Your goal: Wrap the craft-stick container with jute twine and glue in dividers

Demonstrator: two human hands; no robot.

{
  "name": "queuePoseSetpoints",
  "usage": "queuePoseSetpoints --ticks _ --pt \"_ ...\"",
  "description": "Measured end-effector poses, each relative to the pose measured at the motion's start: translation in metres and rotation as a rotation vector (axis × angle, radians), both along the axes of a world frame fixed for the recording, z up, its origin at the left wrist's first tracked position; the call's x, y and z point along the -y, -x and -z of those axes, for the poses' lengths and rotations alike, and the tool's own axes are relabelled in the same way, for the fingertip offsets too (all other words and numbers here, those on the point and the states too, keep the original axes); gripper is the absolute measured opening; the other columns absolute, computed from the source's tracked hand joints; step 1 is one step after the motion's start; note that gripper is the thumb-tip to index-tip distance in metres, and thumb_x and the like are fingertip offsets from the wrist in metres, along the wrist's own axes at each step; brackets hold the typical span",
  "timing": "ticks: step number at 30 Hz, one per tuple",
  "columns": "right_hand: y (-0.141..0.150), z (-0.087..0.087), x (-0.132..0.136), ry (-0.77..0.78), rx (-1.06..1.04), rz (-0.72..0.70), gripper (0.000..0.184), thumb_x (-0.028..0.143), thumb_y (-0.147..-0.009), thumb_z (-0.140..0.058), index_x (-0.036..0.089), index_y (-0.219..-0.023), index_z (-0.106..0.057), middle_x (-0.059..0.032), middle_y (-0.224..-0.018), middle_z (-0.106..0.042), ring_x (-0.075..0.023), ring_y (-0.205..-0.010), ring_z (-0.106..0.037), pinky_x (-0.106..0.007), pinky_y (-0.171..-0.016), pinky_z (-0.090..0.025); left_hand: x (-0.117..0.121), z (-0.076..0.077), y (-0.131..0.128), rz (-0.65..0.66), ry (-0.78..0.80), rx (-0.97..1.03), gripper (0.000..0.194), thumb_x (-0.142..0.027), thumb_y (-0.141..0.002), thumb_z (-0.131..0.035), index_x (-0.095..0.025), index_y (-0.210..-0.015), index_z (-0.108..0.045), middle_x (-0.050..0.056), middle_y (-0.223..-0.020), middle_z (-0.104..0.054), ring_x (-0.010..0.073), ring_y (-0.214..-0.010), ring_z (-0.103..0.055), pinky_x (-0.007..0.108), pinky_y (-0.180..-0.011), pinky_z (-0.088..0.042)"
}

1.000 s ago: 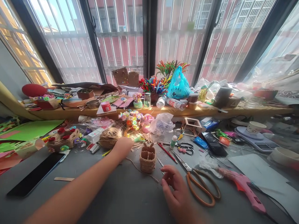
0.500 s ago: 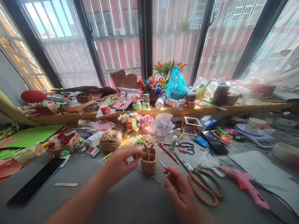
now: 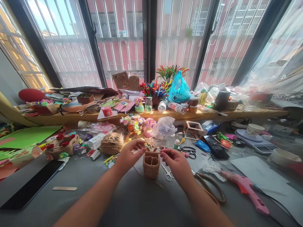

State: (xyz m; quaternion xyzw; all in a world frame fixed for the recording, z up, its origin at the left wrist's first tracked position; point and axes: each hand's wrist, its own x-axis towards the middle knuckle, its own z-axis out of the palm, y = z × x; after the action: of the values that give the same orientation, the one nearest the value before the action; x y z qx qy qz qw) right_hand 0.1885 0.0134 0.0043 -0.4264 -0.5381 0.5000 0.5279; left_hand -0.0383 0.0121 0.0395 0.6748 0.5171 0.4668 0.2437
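Note:
A small brown twine-wrapped basket (image 3: 151,167) stands upright on the grey table in front of me, its inside split by dividers. My left hand (image 3: 131,156) is at the left of its rim, thumb and fingers curled toward each other. On the right side, my right hand (image 3: 176,162) pinches thumb and forefinger together close to the rim; whatever is between the fingertips is too small to make out. A thin strand of twine (image 3: 137,171) trails on the table left of the basket. Small scissors (image 3: 168,175) lie between the basket and my right hand.
Large brown-handled scissors (image 3: 210,187) and a pink glue gun (image 3: 248,189) lie to the right. A twine ball (image 3: 112,143) sits behind my left hand. At left are a dark phone or tablet (image 3: 33,184) and a wooden stick (image 3: 64,188). Crafts and supplies crowd the back.
My right hand has moved up and forward to the basket's rim, its fingers now pinched. My left hand has shifted slightly right and up. The small scissors show more fully.

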Motion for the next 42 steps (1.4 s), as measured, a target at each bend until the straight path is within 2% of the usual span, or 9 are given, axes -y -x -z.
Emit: queuePoseSetpoints --ticks 4,9,16,24,29,33,37,40,42 --pt "0.010 0.011 -0.022 -0.014 -0.044 0.036 0.045 0.062 -0.076 -0.082 0.019 -0.091 -0.083 -0.0104 -0.095 -0.082 -0.0270 -0.089 -0.073 -0.040 -0.082 -0.057 -0.017 0.020 0.006 0.056 0.150 0.204 0.037 -0.047 -0.083 -0.076 -0.018 -0.106 -0.074 0.009 -0.100 -0.078 0.0238 -0.092 -0.072 0.038 -0.087 -0.059" --pt "0.015 0.026 -0.026 0.007 -0.067 0.010 0.044 0.061 -0.071 -0.086 0.020 -0.087 -0.083 -0.0107 -0.094 -0.081 -0.0274 -0.087 -0.074 -0.038 -0.078 -0.059 -0.022 0.037 0.003 0.121 0.230 0.291 0.029 -0.042 -0.078 -0.081 -0.018 -0.095 -0.076 0.008 -0.095 -0.079 0.0239 -0.090 -0.073 0.038 -0.085 -0.059" --pt "0.021 0.033 -0.029 0.055 -0.099 0.062 0.044 0.059 -0.074 -0.085 0.020 -0.093 -0.080 -0.0086 -0.091 -0.081 -0.0246 -0.079 -0.073 -0.036 -0.072 -0.059 -0.029 0.052 -0.006 0.039 0.249 0.470 0.025 -0.040 -0.075 -0.083 -0.018 -0.083 -0.074 0.005 -0.088 -0.078 0.0224 -0.085 -0.073 0.036 -0.085 -0.058" --pt "0.024 0.036 -0.024 0.045 -0.101 0.037 0.039 0.058 -0.082 -0.079 0.020 -0.092 -0.082 -0.0088 -0.092 -0.081 -0.0267 -0.087 -0.074 -0.039 -0.080 -0.060 -0.026 0.057 -0.004 0.098 0.261 0.512 0.025 -0.040 -0.077 -0.083 -0.018 -0.086 -0.075 0.005 -0.089 -0.076 0.0214 -0.086 -0.071 0.035 -0.084 -0.058" --pt "0.016 0.032 -0.019 -0.073 -0.048 0.046 0.029 0.051 -0.084 -0.080 0.022 -0.090 -0.082 -0.0083 -0.098 -0.078 -0.0277 -0.099 -0.070 -0.040 -0.089 -0.056 -0.021 0.051 0.002 0.114 0.024 0.351 0.020 -0.038 -0.085 -0.078 -0.019 -0.077 -0.075 0.008 -0.096 -0.075 0.0228 -0.095 -0.070 0.036 -0.090 -0.057" --pt "0.015 0.025 -0.020 -0.242 0.041 0.093 0.022 0.046 -0.091 -0.073 0.026 -0.095 -0.083 -0.0077 -0.106 -0.075 -0.0274 -0.109 -0.067 -0.041 -0.098 -0.052 -0.022 0.043 0.002 0.077 -0.129 0.279 0.014 -0.034 -0.089 -0.077 -0.021 -0.084 -0.077 0.007 -0.094 -0.074 0.0215 -0.093 -0.069 0.035 -0.090 -0.054" --pt "0.024 0.023 -0.029 -0.112 -0.023 0.114 0.028 0.050 -0.092 -0.071 0.026 -0.101 -0.083 -0.0071 -0.104 -0.078 -0.0261 -0.099 -0.070 -0.040 -0.090 -0.055 -0.031 0.048 -0.004 0.002 -0.023 0.455 0.019 -0.039 -0.085 -0.081 -0.021 -0.085 -0.077 0.003 -0.086 -0.072 0.0180 -0.083 -0.066 0.030 -0.080 -0.053" --pt "0.030 0.025 -0.033 -0.048 -0.080 0.098 0.034 0.054 -0.092 -0.070 0.024 -0.105 -0.081 -0.0071 -0.098 -0.080 -0.0257 -0.091 -0.073 -0.039 -0.081 -0.058 -0.035 0.055 -0.008 -0.001 0.034 0.538 0.024 -0.043 -0.083 -0.082 -0.020 -0.084 -0.077 0.002 -0.080 -0.071 0.0159 -0.076 -0.064 0.028 -0.074 -0.052" --pt "0.031 0.023 -0.032 -0.034 -0.101 0.104 0.035 0.054 -0.092 -0.070 0.025 -0.107 -0.081 -0.0062 -0.096 -0.080 -0.0243 -0.089 -0.073 -0.038 -0.080 -0.059 -0.035 0.059 -0.009 0.011 0.049 0.555 0.026 -0.045 -0.082 -0.082 -0.020 -0.085 -0.076 0.002 -0.080 -0.072 0.0161 -0.076 -0.064 0.029 -0.074 -0.053"
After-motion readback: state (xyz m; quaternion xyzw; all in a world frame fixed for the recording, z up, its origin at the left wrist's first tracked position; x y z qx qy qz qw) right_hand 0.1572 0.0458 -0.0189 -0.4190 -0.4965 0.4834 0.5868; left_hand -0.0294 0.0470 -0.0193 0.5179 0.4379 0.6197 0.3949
